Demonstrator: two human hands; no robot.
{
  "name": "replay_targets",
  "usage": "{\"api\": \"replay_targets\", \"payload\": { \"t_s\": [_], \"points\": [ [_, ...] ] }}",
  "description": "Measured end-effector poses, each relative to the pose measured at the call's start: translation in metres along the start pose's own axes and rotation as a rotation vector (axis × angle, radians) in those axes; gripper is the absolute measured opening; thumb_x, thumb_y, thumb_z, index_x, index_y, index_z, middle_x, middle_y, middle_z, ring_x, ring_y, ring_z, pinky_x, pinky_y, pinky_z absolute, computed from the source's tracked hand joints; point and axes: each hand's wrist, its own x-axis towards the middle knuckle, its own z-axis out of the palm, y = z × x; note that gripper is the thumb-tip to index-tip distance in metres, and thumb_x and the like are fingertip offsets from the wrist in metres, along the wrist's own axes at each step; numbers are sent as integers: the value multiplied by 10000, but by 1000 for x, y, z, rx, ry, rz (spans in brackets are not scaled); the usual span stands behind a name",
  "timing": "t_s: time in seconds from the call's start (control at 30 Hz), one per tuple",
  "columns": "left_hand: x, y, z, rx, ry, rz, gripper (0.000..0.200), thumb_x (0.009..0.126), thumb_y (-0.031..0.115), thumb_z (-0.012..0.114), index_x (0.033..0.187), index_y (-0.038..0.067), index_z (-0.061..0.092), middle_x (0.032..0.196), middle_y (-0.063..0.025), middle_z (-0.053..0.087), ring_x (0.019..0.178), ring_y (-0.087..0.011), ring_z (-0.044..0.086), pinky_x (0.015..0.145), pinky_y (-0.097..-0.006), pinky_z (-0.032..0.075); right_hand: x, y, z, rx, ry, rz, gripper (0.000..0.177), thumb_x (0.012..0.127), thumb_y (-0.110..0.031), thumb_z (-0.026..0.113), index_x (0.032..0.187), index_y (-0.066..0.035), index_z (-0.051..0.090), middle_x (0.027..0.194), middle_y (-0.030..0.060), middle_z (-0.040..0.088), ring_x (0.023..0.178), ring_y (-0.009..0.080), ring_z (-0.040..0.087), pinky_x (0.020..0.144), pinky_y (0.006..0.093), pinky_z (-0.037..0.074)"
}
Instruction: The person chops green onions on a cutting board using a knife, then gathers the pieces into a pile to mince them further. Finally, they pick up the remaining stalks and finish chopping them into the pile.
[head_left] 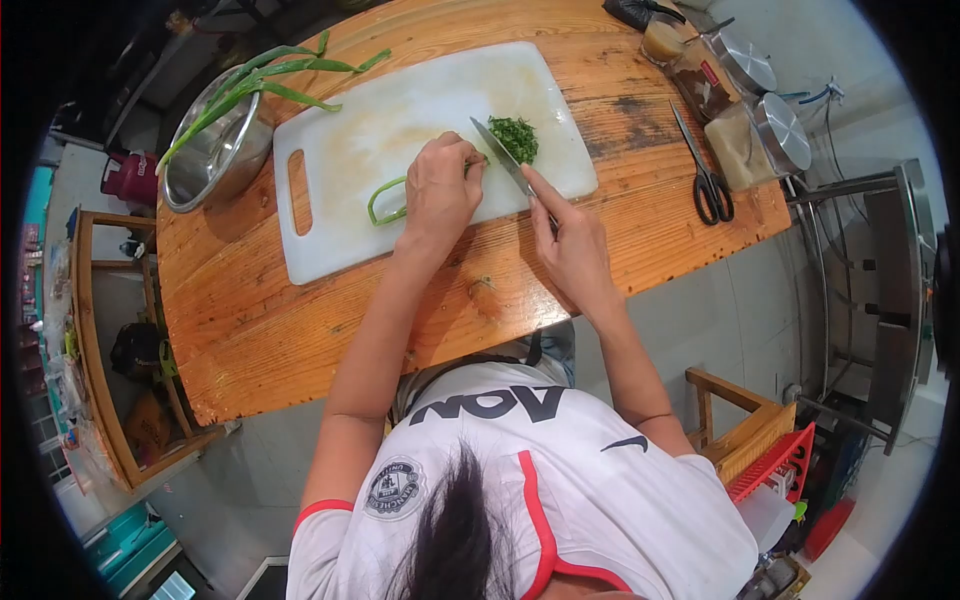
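On the white cutting board [350, 140], my left hand [440, 190] is closed over a folded green onion [387, 203], whose bent green leaf sticks out to the left of the fingers. My right hand [570, 235] grips a kitchen knife [503, 155] by its handle. The blade points up and to the left, between my left fingertips and a small pile of finely chopped green onion [515, 138]. My fingers hide the end of the onion nearest the blade.
A metal bowl [225, 165] with long green onions [270, 75] across its rim stands left of the board. Black-handled scissors [712, 195] lie to the right, near glass jars [745, 150] with metal lids. The wooden table [260, 340] ends just before my body.
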Motion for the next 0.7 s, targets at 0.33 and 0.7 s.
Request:
{"api": "replay_targets", "payload": {
  "t_s": [0.33, 0.7],
  "points": [
    [-2, 2, 4, 44, 27, 41, 23, 796, -6, 684, 805, -20, 699, 835, -171, 638, 835, -374, 635, 757, -461, 516, -4, -6, 3, -130, -35, -64, 406, 971, -112, 588, 1377, -92, 600, 647, 225, 612, 569, 389, 614, 565, 481, 484],
    [3, 1, -4, 70, -16, -27, 84, 775, 70, 763, 841, 18, 766, 836, -142, 728, 734, -325, 697, 710, -396, 536, 9, -12, -9, -2, 21, -6, 385, 965, -83, 590, 1349, -87, 624, 645, 229, 604, 575, 378, 622, 559, 452, 472]
  ]
}}
